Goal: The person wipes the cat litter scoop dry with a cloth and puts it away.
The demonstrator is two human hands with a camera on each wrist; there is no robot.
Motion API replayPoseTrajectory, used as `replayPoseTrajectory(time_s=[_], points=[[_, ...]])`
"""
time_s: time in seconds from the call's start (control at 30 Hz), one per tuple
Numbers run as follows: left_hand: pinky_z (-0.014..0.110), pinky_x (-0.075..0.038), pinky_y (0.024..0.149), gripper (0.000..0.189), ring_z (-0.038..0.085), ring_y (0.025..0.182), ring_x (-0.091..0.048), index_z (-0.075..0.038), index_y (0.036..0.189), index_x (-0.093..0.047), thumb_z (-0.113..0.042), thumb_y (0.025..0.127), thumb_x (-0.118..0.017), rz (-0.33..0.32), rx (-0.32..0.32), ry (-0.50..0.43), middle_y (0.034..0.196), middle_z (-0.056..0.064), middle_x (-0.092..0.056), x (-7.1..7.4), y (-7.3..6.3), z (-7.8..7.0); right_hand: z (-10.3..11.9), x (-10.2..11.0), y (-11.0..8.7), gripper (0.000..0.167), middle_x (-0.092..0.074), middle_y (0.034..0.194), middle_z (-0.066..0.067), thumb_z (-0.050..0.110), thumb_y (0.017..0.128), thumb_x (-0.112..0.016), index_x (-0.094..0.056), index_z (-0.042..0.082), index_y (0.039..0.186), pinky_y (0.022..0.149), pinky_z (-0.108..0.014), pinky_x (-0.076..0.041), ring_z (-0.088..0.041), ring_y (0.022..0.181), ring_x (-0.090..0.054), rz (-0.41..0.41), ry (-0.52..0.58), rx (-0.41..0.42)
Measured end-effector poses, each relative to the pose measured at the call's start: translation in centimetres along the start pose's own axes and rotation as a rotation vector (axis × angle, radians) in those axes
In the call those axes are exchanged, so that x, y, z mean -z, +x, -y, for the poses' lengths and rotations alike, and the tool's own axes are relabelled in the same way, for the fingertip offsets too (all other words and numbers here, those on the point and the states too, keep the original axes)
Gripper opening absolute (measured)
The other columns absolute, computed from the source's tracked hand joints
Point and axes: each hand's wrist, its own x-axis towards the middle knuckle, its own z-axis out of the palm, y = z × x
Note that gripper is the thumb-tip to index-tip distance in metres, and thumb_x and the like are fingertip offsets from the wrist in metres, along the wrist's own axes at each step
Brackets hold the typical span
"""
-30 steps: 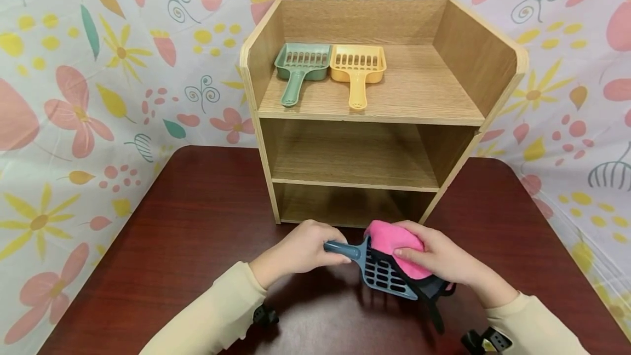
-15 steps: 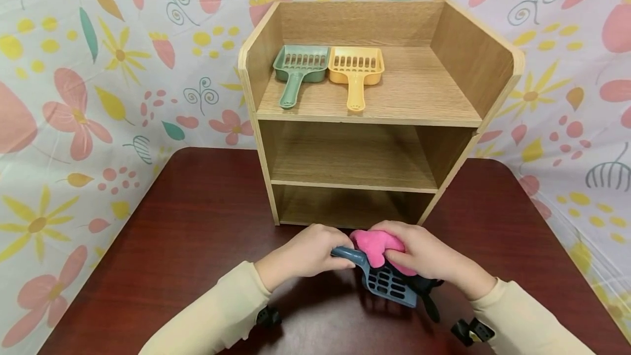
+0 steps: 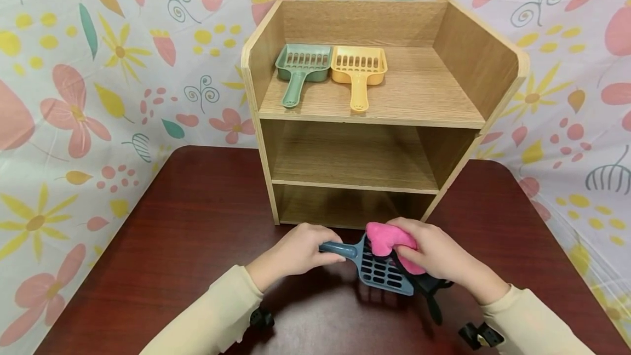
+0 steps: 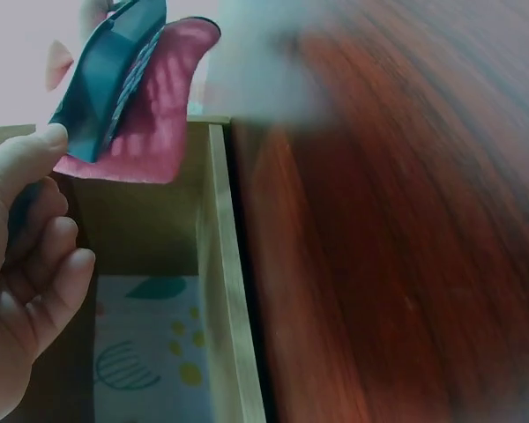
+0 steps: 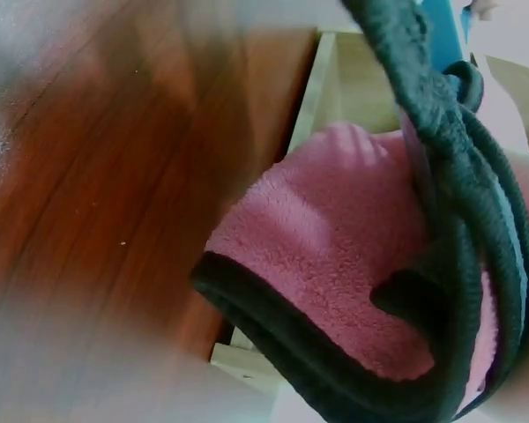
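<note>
My left hand (image 3: 300, 248) grips the handle of a slate-blue slotted litter scoop (image 3: 351, 251), held above the table in front of the shelf. With my right hand (image 3: 436, 248) I pinch a bunched pink cloth (image 3: 382, 237) with black edging against the scoop's slotted head. In the left wrist view the thumb lies along the scoop (image 4: 110, 75), and the pink cloth (image 4: 163, 115) shows beyond its slots. Close up in the right wrist view, the fuzzy cloth (image 5: 326, 229) hangs in folds and hides most of the fingers.
Behind the hands stands a wooden shelf unit (image 3: 355, 185). On its top board lie a green litter scoop (image 3: 294, 87) and a yellow litter scoop (image 3: 359, 92), side by side at the left. A dark red table (image 3: 207, 207) lies beneath; a floral backdrop (image 3: 123, 59) surrounds it.
My right hand slid the cloth left toward the scoop's handle, then back right across the slotted head. The left hand and scoop shifted slightly right, then back left.
</note>
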Motion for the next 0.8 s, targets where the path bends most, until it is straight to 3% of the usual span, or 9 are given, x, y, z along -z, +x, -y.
replayPoseTrajectory(time_s=[0.2,0.33,0.5,0.7,0.8], points=[[0.009,-0.045,0.064,0.018,0.001,0.068,-0.058,-0.014,0.085,-0.070,-0.029,0.078,-0.076,-0.032,-0.005,0.019,0.078,-0.008,-0.069,0.2,-0.7,0.6,-0.6,0.7,-0.1,0.036,-0.061,0.089,0.013,0.007,0.079,-0.071,-0.061,0.022,0.111,0.063,-0.021,-0.043,0.000,0.072,-0.048,0.016,0.055,0.006],[0.009,-0.045,0.065,0.017,0.002,0.068,-0.058,-0.013,0.085,-0.070,-0.027,0.077,-0.077,-0.051,-0.009,-0.001,0.078,-0.006,-0.069,0.1,-0.9,0.7,-0.9,0.7,0.1,0.036,-0.062,0.093,0.012,0.009,0.080,-0.072,-0.061,0.022,0.112,0.065,-0.022,-0.043,-0.001,0.074,-0.048,0.029,0.028,0.014],[0.007,-0.044,0.064,0.016,0.001,0.067,-0.057,-0.013,0.085,-0.070,-0.025,0.078,-0.077,-0.035,0.000,-0.034,0.079,-0.007,-0.069,-0.1,-0.6,0.2,-0.7,0.1,0.7,0.038,-0.064,0.102,0.008,0.012,0.081,-0.072,-0.061,0.021,0.116,0.069,-0.025,-0.046,-0.003,0.079,-0.051,0.067,0.010,0.033],[0.007,-0.045,0.068,0.016,-0.001,0.069,-0.056,-0.013,0.086,-0.070,-0.025,0.079,-0.076,0.010,-0.018,-0.038,0.080,-0.007,-0.069,-0.3,0.2,-0.6,0.2,-0.3,1.3,0.042,-0.063,0.105,0.010,0.010,0.082,-0.070,-0.059,0.024,0.120,0.070,-0.023,-0.046,-0.003,0.082,-0.052,0.092,0.138,0.069],[0.008,-0.047,0.070,0.017,0.000,0.071,-0.059,-0.013,0.088,-0.070,-0.027,0.080,-0.075,0.015,-0.045,-0.003,0.082,-0.006,-0.070,-0.3,0.6,-0.7,0.5,-0.5,1.5,0.044,-0.063,0.107,0.009,0.007,0.081,-0.069,-0.059,0.024,0.121,0.071,-0.023,-0.046,-0.003,0.082,-0.052,0.069,0.147,0.077]])
